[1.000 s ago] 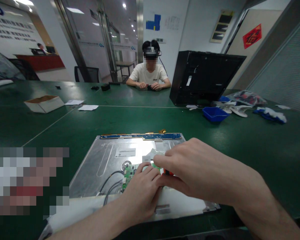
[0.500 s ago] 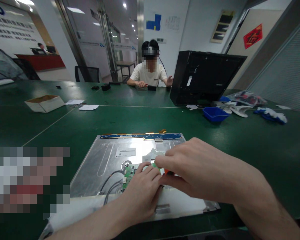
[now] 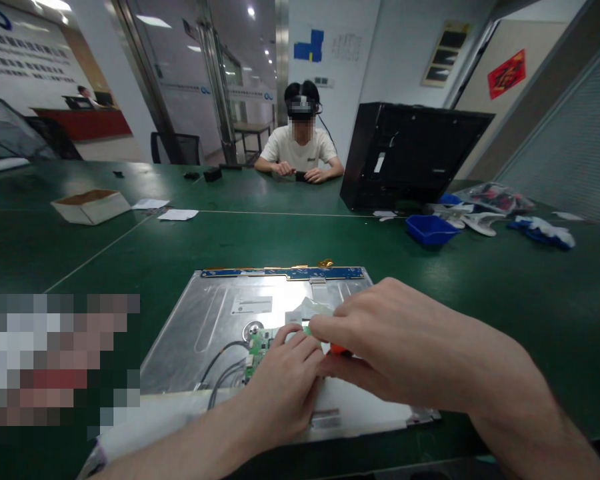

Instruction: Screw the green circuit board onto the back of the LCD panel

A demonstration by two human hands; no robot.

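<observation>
A silver metal display panel (image 3: 180,347) lies on the green table, with a blue circuit strip (image 3: 280,273) along its far edge. On its middle sits a green circuit board (image 3: 258,343) with dark cables (image 3: 223,373) at its left side. My left hand (image 3: 293,380) rests on the board, fingers curled together; whatever they grip is hidden. My right hand (image 3: 365,340) is closed around an orange-handled tool (image 3: 339,349), mostly covered by the fingers, right beside my left hand. A white sheet (image 3: 360,407) covers the panel's near part.
Across the green table (image 3: 260,233) sits a person (image 3: 303,143). A large black monitor (image 3: 415,157) stands at the back right, near a blue tray (image 3: 431,229) and gloves (image 3: 543,232). An open box (image 3: 93,207) and papers (image 3: 179,215) lie at the left.
The person across the table has lowered a hand to the small black object. My right hand has shifted very slightly and more of the orange handle shows; my left hand stays in place.
</observation>
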